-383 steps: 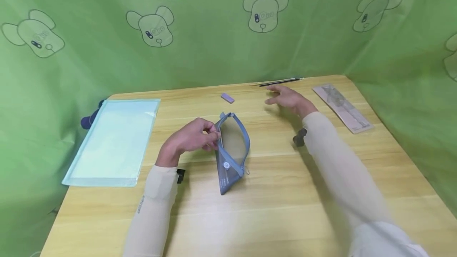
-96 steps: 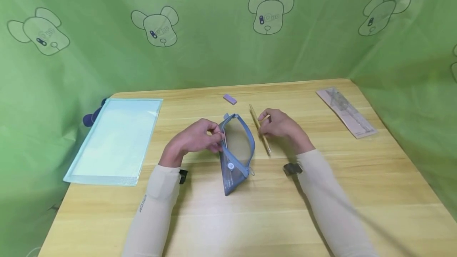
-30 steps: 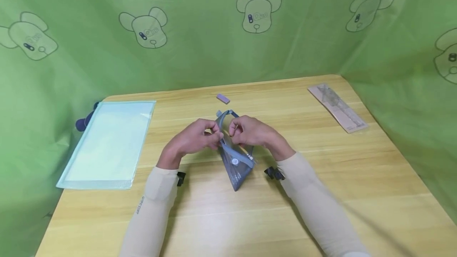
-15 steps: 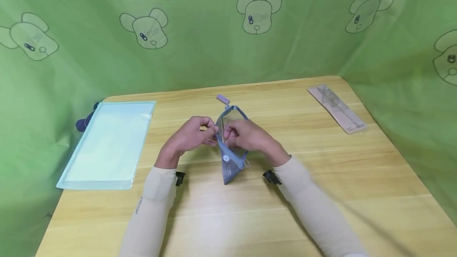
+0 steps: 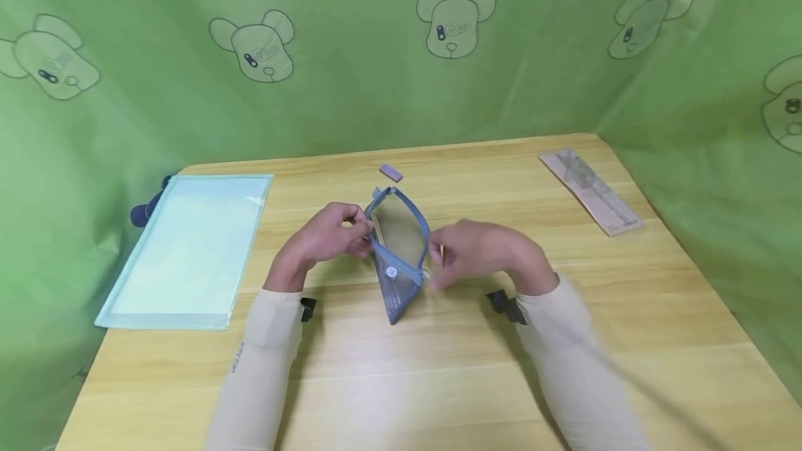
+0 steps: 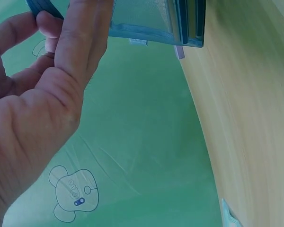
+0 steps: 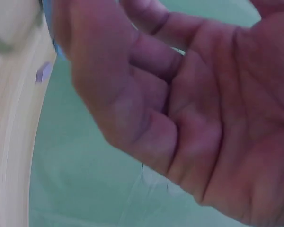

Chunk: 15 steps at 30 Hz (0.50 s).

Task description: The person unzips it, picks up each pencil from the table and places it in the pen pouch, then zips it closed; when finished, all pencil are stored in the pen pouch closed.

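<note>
A blue-grey mesh pencil case (image 5: 396, 280) stands on the table with its zipped mouth spread wide. My left hand (image 5: 332, 232) pinches the left rim between thumb and fingers. Inside, slim pencils (image 5: 378, 228) lie along the left wall; long dark strips also show through the mesh in the left wrist view. My right hand (image 5: 479, 252) is just right of the mouth, beside the zip end, its fingers loosely bent and thumb apart, with nothing seen between them. In the right wrist view, the bent fingers (image 7: 109, 94) fill the middle, and a blue edge of the case shows at upper left.
A purple eraser (image 5: 391, 172) lies behind the case. To the left is a light-blue zip document pouch (image 5: 188, 249), with a dark blue object (image 5: 140, 214) partly behind it. A packaged ruler set (image 5: 592, 190) lies at right. Green curtain (image 5: 357, 54) borders the table.
Earlier the pencils lay at the table's back, then were in my right hand; now they are inside the case. In the last half second my right hand came out and moved right.
</note>
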Tool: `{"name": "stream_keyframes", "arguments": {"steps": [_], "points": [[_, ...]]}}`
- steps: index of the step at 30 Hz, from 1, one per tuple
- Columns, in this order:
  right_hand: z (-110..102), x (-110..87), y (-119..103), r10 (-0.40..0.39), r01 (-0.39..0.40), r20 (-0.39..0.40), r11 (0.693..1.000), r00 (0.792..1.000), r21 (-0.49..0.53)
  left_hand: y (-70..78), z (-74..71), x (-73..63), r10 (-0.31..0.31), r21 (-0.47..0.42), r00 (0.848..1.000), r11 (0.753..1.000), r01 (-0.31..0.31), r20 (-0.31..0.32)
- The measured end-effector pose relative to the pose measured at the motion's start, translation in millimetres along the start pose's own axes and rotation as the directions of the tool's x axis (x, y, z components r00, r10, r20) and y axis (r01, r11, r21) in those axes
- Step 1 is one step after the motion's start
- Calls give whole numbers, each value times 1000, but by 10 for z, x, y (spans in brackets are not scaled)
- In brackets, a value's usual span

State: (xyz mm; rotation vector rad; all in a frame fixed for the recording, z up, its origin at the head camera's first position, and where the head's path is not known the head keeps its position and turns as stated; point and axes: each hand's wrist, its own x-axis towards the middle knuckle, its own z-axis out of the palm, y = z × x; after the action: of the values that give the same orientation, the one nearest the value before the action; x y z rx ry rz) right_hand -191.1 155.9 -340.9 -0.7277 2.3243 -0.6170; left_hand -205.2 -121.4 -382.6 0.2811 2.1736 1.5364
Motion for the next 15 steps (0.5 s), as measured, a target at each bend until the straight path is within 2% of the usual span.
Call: {"name": "stream_keyframes", "arguments": {"steps": [2,4,10,15], "points": [[66,31,-97,6,-4,42,999,999,-43,-1,-12,-10,-6,-6,1000,1000,6,-2],[135,82,-181,-4,7,38,996,999,-91,-1,-19,-18,-13,-12,1000,1000,13,0],[224,133,-313,-47,37,-70,990,996,-138,19,-20,-27,-16,-5,1000,1000,16,1],[215,103,-338,-172,152,-163,980,971,-128,4,7,-10,24,2,1000,1000,-24,17]]}}
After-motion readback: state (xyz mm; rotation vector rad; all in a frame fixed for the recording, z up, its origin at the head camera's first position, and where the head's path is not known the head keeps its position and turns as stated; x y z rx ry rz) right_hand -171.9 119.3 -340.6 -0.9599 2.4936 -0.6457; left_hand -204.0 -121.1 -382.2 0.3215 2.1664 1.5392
